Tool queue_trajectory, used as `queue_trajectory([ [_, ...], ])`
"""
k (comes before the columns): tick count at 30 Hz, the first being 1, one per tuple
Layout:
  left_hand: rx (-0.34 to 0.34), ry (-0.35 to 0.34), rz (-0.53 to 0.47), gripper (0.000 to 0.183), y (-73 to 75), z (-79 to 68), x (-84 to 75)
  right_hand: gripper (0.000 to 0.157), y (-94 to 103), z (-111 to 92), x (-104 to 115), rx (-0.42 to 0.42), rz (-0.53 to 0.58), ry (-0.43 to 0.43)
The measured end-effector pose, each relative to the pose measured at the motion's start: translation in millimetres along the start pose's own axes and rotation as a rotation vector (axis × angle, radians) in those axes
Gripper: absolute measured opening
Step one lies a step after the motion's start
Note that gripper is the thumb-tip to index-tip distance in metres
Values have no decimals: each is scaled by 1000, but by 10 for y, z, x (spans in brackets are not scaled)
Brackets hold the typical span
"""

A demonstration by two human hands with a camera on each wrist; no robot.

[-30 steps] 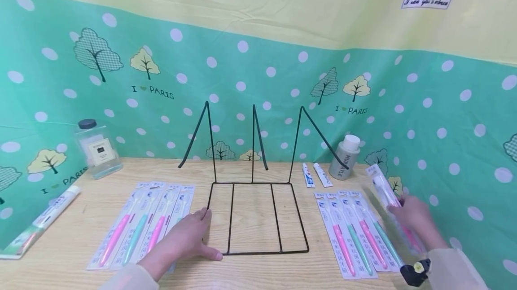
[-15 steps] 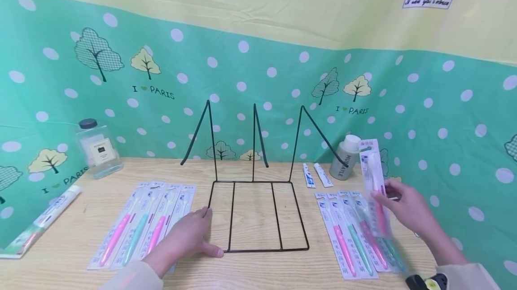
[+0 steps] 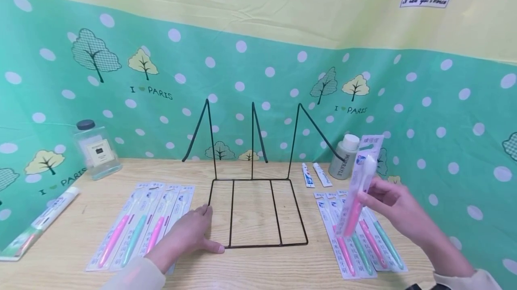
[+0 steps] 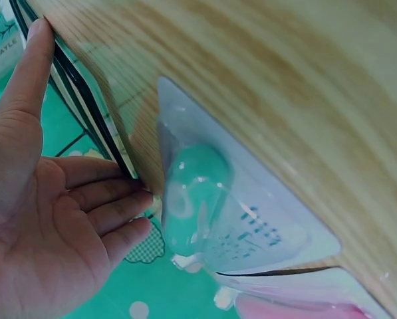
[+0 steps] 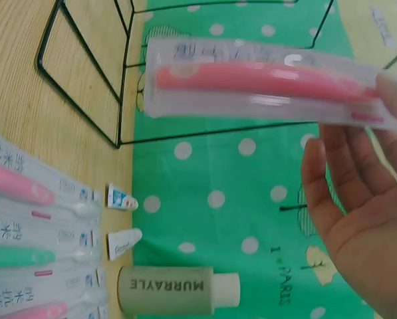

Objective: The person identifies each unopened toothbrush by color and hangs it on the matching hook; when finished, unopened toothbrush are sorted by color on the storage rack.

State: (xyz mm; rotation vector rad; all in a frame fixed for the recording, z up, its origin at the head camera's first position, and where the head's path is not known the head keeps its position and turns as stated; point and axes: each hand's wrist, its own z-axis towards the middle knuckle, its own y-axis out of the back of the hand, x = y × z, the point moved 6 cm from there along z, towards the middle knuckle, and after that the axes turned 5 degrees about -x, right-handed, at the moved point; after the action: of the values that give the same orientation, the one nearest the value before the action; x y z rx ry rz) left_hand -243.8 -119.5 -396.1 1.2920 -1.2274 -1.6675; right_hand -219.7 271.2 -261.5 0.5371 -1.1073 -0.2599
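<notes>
My right hand pinches a packaged pink toothbrush between thumb and fingers, holding it tilted above the right row of packaged toothbrushes. In the right wrist view the toothbrush's pink handle shows through the clear pack. My left hand rests at the front left corner of a black wire rack, its fingers at the side bar and the thumb at the front bar. The left wrist view shows the palm facing the camera with fingers extended to the bar. Part of the left toothbrush row lies behind this hand.
Two small toothpaste tubes and a grey bottle stand or lie behind the right row. A clear bottle is at the back left, with a large toothpaste tube before it. A patterned curtain hangs behind the table.
My right hand has lifted the pink toothbrush from beside the right row and brought it leftward over that row, tilting its top to the right. My left hand stays at the rack.
</notes>
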Motion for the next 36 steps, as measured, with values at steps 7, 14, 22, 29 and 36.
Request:
queue_trajectory([
  [7,-4,-11,10,117,21,-1,16,23,-187,15,144,155,97,109],
  [14,0,-10,4,118,29,1,19,20,-346,69,131,226,133,134],
  [22,-9,-31,-11,119,45,1,14,18,-441,193,77,228,119,60],
  [29,11,-43,-18,119,37,3,27,22,-501,374,-19,184,86,4],
  [36,37,-25,-35,118,27,-10,14,33,-603,639,-99,151,116,-37],
])
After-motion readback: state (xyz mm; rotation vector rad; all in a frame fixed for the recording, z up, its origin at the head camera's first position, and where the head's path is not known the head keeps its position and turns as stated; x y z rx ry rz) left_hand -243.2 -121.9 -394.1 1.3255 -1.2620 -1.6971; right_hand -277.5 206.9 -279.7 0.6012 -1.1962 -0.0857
